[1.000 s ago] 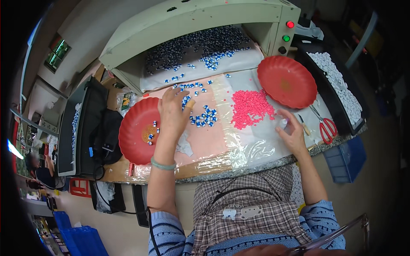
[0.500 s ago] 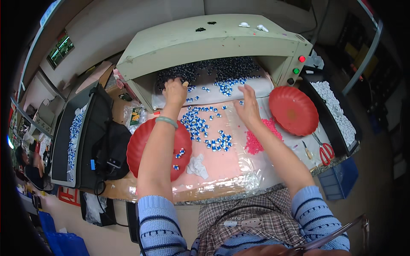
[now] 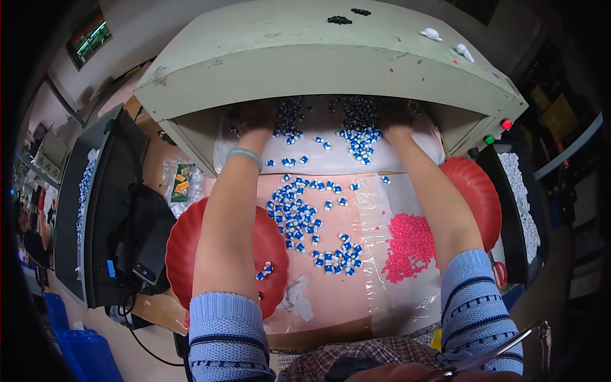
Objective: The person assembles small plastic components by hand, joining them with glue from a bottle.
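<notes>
Both my arms reach into the wide opening of a pale green machine [image 3: 305,67]. Inside it, small blue-and-white plastic pieces [image 3: 360,141] lie scattered and heaped on a white sheet [image 3: 242,153]. My left hand [image 3: 256,120], below a pale green bangle [image 3: 245,155], is at the left part of these pieces. On their right side is my right hand [image 3: 397,121]. Shadow under the hood hides the fingers of both hands. More blue-and-white pieces [image 3: 294,210] lie on the pink table surface in front of the opening. A heap of pink pieces [image 3: 406,248] lies near my right forearm.
A red scalloped bowl [image 3: 180,254] with a few pieces sits under my left forearm; another red bowl [image 3: 474,191] stands at right. Black bins [image 3: 71,254] flank the table. Crumpled white tissue [image 3: 296,299], a clear plastic bag [image 3: 184,184] and red-handled scissors [image 3: 499,274] lie around.
My view has come closer to the machine. Both hands have moved forward, deeper under the hood; the right one was in front of the opening before.
</notes>
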A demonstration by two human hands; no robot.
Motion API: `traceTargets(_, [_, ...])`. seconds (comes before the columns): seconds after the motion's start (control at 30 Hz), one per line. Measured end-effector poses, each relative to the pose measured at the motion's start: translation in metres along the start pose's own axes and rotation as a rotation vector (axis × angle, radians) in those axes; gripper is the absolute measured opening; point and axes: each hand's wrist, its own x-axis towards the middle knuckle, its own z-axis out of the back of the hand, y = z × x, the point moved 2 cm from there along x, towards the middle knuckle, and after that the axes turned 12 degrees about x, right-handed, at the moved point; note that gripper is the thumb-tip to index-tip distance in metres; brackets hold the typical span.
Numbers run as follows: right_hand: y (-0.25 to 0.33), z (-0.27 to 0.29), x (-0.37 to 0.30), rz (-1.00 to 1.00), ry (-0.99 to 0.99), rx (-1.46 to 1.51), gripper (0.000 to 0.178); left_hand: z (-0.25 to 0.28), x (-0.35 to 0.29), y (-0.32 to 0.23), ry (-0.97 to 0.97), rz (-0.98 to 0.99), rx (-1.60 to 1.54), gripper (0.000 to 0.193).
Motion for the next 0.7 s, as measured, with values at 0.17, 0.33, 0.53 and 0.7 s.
traceTargets(0.17, [0.049,0.007,0.003,0.011,-0.079,0.075,0.050,0.023,-0.013,-0.075,-0.138,0.072,-0.144,0.059])
traceTargets(0.33, [0.077,0.035,-0.014,0.203,-0.077,0.291,0.053,0.071,-0.031,-0.119,0.182,-0.217,-0.226,0.061])
traceTargets(0.53, [-0.002,0.035,0.016,0.209,-0.152,0.347,0.045,0.103,-0.008,-0.044,0.074,-0.230,-0.095,0.057])
traceTargets(0.7, [-0.040,-0.003,0.064,0.664,-0.631,-0.150,0.036,0.070,0.004,-0.033,-0.168,-0.252,-0.142,0.055])
